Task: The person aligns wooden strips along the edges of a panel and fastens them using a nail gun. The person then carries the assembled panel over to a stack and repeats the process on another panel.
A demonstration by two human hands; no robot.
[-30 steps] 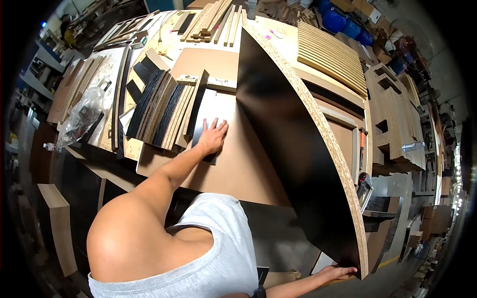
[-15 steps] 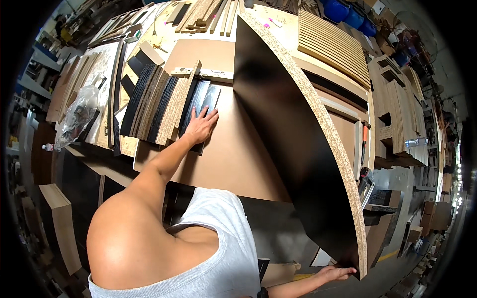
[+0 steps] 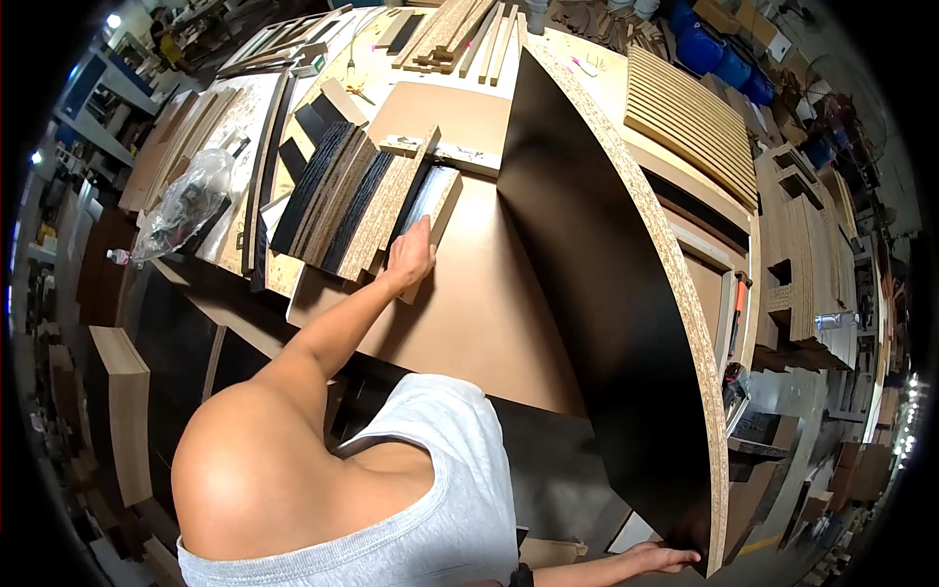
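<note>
My left hand (image 3: pixel 411 256) is stretched out flat, fingers together and extended, pressing on a small glossy panel piece (image 3: pixel 430 199) that leans at the end of a row of short chipboard offcuts (image 3: pixel 357 201) stacked on edge. It grips nothing; the palm and fingers just lie against the piece's face. The row stands on a brown board (image 3: pixel 479 303) that covers the tabletop (image 3: pixel 606 88) in front of me. My right hand (image 3: pixel 665 559) is down at the lower edge of the view, fingers curled under the bottom corner of a large black-faced chipboard panel (image 3: pixel 606 293), which stands tilted on edge to the right of the offcuts, its raw speckled edge curving upward. A crumpled clear plastic bag (image 3: pixel 186 201) lies well to the left of the row.
</note>
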